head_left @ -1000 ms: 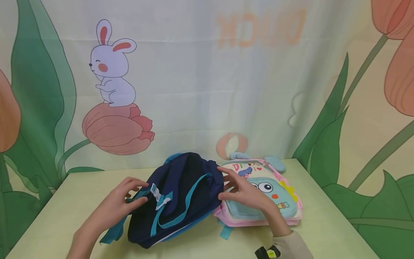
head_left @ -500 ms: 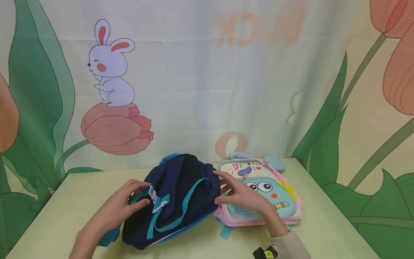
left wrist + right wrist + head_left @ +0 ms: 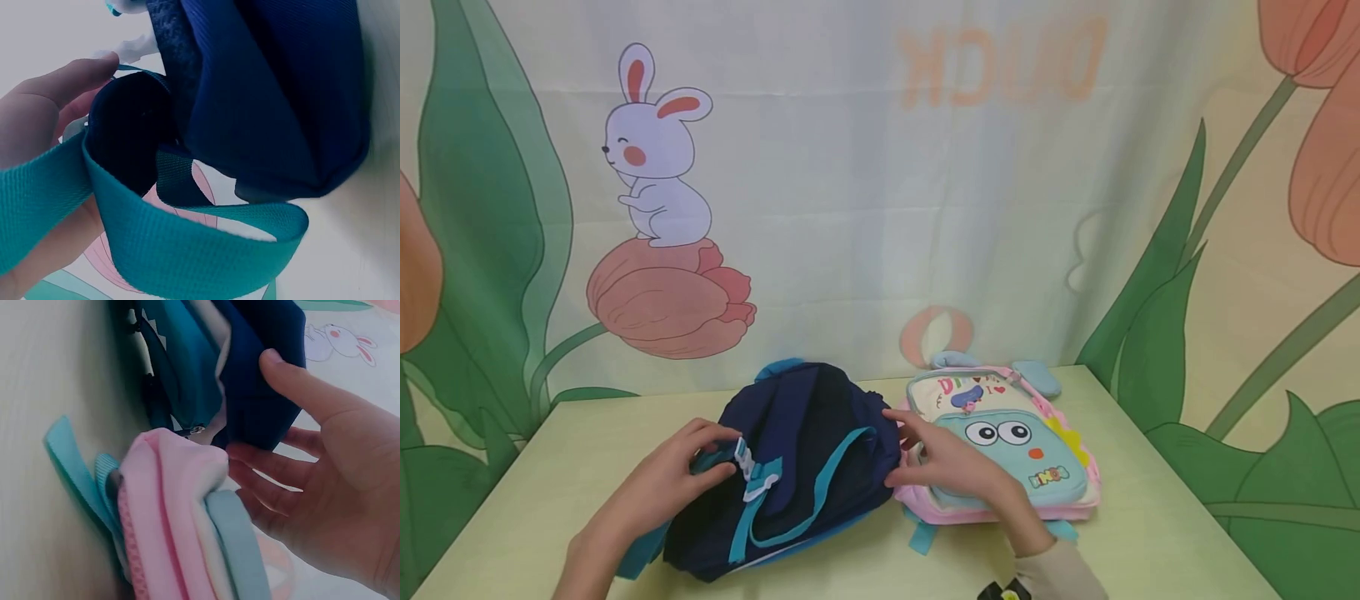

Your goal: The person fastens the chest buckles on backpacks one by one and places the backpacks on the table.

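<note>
A navy backpack [image 3: 850, 417] with teal webbing lies tilted on the table, strap side facing up. My left hand [image 3: 658, 483] holds its shoulder strap at the left, near a white plastic buckle [image 3: 745, 460]. In the left wrist view, a wide teal strap [image 3: 194, 253] loops below the navy bag, across the fingers. My right hand [image 3: 951, 457] grips the bag's right edge; the right wrist view shows the thumb [image 3: 284, 372] on the navy fabric and fingers beneath. Beside it lies a pink and light-blue cartoon-face backpack [image 3: 1052, 458], partly behind the right hand.
Both bags lie on a pale table [image 3: 1150, 500]. A printed curtain [image 3: 820, 192] with tulips and a rabbit hangs behind it. Teal strap ends [image 3: 922, 537] stick out under the pink backpack's front edge.
Both hands have shifted the navy backpack left and slightly toward me, away from the pink backpack. More of the pink backpack's face shows now.
</note>
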The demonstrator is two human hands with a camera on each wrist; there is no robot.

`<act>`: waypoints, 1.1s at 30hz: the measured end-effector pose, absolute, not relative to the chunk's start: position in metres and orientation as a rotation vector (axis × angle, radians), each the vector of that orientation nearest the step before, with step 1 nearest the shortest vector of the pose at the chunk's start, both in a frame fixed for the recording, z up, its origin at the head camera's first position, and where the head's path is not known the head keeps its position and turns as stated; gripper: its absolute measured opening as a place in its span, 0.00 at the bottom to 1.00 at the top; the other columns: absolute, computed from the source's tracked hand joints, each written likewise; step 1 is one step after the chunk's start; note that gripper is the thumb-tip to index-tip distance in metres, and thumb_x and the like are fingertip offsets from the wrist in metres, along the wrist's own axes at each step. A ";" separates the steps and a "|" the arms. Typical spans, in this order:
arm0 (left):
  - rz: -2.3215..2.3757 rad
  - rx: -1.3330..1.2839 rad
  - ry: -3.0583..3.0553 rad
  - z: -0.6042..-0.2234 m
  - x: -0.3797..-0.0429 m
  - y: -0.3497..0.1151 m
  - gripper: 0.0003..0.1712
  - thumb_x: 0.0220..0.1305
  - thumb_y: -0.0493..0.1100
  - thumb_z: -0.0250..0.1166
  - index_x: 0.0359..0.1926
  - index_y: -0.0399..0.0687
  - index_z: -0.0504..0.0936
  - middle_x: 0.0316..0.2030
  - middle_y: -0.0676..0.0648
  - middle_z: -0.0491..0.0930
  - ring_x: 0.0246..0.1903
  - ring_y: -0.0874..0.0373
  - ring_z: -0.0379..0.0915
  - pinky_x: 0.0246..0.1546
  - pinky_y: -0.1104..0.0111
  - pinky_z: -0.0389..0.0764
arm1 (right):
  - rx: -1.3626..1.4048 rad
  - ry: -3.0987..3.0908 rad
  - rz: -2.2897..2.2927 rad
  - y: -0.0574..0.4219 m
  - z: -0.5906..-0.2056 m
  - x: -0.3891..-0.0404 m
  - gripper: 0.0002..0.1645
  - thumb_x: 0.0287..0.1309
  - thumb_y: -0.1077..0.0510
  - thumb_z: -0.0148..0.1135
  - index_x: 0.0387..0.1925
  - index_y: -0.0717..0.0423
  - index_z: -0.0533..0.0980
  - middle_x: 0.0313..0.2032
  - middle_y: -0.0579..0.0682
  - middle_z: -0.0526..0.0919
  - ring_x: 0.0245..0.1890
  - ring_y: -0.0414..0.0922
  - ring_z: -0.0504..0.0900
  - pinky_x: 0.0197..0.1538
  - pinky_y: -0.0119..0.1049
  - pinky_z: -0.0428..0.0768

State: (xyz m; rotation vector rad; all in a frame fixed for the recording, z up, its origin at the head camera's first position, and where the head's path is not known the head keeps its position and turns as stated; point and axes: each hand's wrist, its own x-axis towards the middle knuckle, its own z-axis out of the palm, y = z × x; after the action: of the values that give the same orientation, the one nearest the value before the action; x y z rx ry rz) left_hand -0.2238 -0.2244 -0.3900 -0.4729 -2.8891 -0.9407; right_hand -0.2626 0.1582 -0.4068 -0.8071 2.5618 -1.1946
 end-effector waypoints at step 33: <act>-0.831 -0.436 -3.027 -0.398 -0.228 -0.226 0.23 0.57 0.54 0.73 0.52 0.52 0.84 0.47 0.51 0.80 0.48 0.53 0.75 0.52 0.51 0.80 | -1.002 3.028 -0.172 0.110 -0.438 -0.245 0.43 0.48 0.42 0.76 0.67 0.43 0.72 0.52 0.46 0.84 0.56 0.48 0.76 0.63 0.47 0.71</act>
State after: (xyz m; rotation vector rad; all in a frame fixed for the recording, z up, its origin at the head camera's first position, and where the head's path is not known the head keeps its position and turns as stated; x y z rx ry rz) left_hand -0.2280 -0.2255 -0.3975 -0.4358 -3.0266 -0.8309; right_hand -0.2454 0.1095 -0.4380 -1.0022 3.0277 -0.1717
